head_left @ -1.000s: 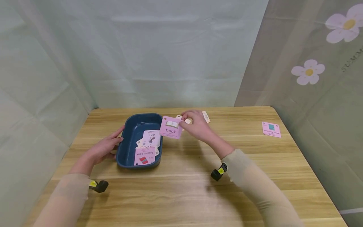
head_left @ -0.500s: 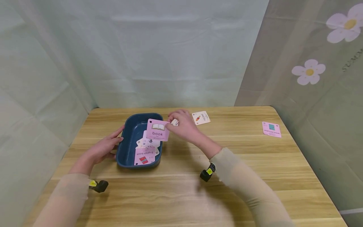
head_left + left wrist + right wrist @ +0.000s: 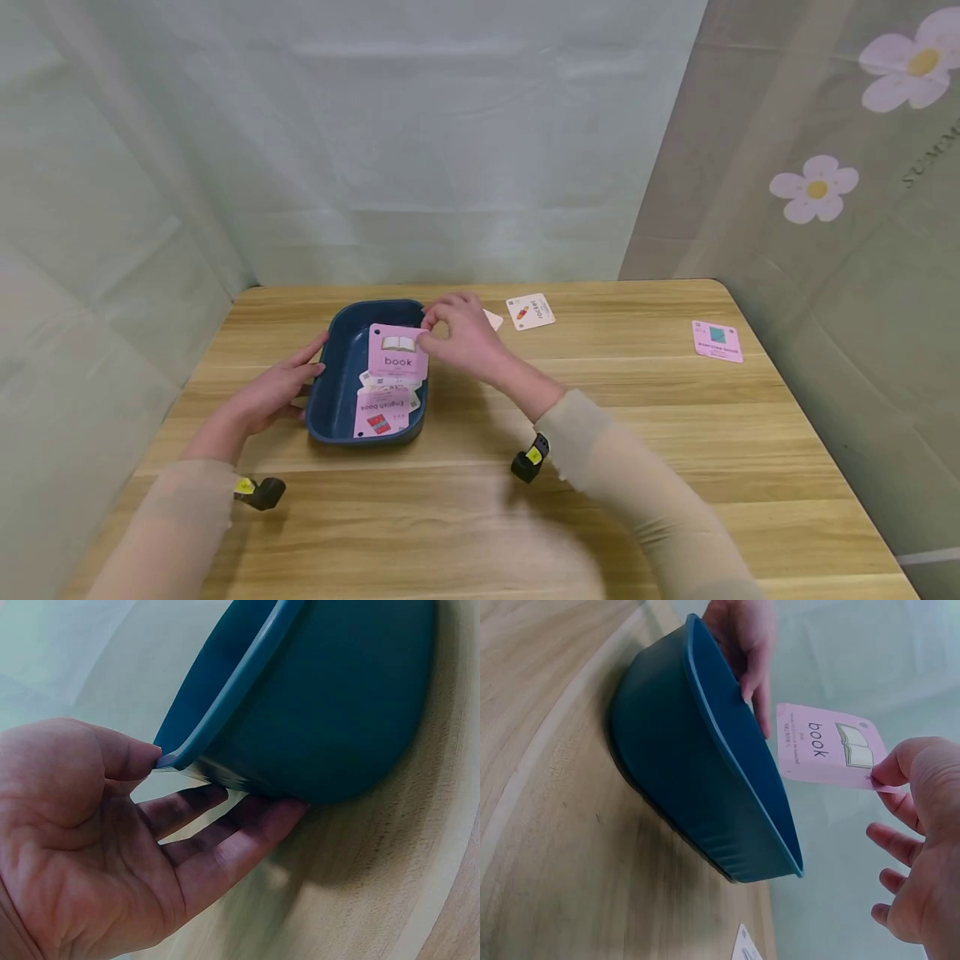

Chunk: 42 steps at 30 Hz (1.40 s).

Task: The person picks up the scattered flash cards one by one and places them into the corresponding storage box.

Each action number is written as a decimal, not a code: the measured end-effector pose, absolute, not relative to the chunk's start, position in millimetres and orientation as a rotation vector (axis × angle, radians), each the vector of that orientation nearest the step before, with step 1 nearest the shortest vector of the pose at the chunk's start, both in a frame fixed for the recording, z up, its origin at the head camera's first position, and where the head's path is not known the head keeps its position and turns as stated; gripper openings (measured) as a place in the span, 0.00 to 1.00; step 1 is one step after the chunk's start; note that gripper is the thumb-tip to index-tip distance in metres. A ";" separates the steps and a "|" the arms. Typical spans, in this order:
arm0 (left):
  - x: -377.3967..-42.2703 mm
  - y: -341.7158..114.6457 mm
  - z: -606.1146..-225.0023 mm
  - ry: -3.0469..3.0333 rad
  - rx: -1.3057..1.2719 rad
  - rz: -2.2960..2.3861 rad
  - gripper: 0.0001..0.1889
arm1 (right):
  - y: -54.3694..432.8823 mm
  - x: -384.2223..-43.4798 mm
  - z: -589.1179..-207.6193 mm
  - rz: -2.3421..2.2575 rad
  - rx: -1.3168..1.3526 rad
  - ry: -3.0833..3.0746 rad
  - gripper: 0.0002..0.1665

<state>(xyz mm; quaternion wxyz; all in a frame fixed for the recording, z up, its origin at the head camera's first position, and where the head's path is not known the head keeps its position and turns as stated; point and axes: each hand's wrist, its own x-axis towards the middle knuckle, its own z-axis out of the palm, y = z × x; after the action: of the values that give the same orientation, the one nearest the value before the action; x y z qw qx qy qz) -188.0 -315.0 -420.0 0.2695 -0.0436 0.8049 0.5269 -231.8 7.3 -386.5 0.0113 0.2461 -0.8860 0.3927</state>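
My right hand pinches a corner of a pink "book" flashcard between thumb and forefinger. In the right wrist view the flashcard hangs above the rim of the dark blue bin, apart from it. With the thumb over the rim and the fingers against the outer wall, my left hand holds the bin by its left side. Inside lie a pink "English book" flashcard and some pale ones, partly covered by the card above. The left wrist view shows my left hand on the bin.
A white "rocket" flashcard lies right of the bin near the table's back edge. Another pale flashcard is mostly hidden behind my right hand. A pink "exercise book" flashcard is at the far right of the wooden table.
My right hand has carried the "book" flashcard left, from beside the bin to over it. The "rocket" flashcard has come into full view. My left hand stays on the bin.
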 end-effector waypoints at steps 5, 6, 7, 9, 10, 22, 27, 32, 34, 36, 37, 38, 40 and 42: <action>-187.8 -314.7 -419.7 2.175 -0.119 1.411 0.34 | -2.1 -228.5 -389.8 1.061 0.823 -2.787 0.08; -187.8 -314.7 -419.7 2.175 -0.118 1.411 0.34 | -3.7 -227.9 -390.6 1.028 0.841 -2.786 0.07; -187.8 -314.8 -419.8 2.177 -0.117 1.409 0.34 | -5.3 -227.3 -391.6 0.992 0.861 -2.785 0.07; -187.9 -315.0 -420.1 2.179 -0.116 1.406 0.34 | -8.2 -226.6 -393.8 0.936 0.897 -2.787 0.06; -187.8 -315.1 -420.2 2.180 -0.116 1.404 0.34 | -9.5 -226.3 -395.0 0.910 0.916 -2.789 0.06; -187.9 -315.9 -421.2 2.176 -0.119 1.407 0.34 | -19.7 -220.4 -401.2 0.758 0.974 -2.893 0.07; -189.0 -315.6 -421.8 2.178 -0.122 1.407 0.34 | -21.5 -219.9 -402.3 0.728 0.989 -2.896 0.07; -188.9 -316.6 -422.0 2.176 -0.111 1.412 0.34 | -24.1 -219.3 -402.8 0.704 0.998 -2.905 0.07; -188.7 -316.7 -421.8 2.175 -0.109 1.413 0.34 | -24.9 -219.0 -403.4 0.697 1.001 -2.908 0.07; -188.9 -316.3 -421.6 2.176 -0.113 1.409 0.34 | -25.6 -218.9 -404.0 0.695 1.002 -2.912 0.07; -189.0 -316.2 -421.6 2.176 -0.116 1.406 0.34 | -25.5 -219.1 -404.4 0.696 1.002 -2.914 0.06; -189.0 -316.0 -421.5 2.176 -0.117 1.403 0.34 | -25.6 -219.5 -404.9 0.695 1.001 -2.917 0.05; -189.4 -315.9 -421.5 2.178 -0.118 1.397 0.34 | -25.1 -219.8 -404.7 0.702 0.997 -2.924 0.06; -189.4 -315.7 -421.2 2.178 -0.120 1.393 0.34 | -24.2 -220.4 -404.5 0.711 0.988 -2.927 0.09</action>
<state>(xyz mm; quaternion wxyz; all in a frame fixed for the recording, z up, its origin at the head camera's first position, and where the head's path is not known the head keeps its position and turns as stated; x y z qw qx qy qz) -189.4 -315.7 -421.2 0.2734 -0.0447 0.8095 0.5176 -220.4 -24.2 -404.5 -0.0141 0.3118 -0.9232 0.2244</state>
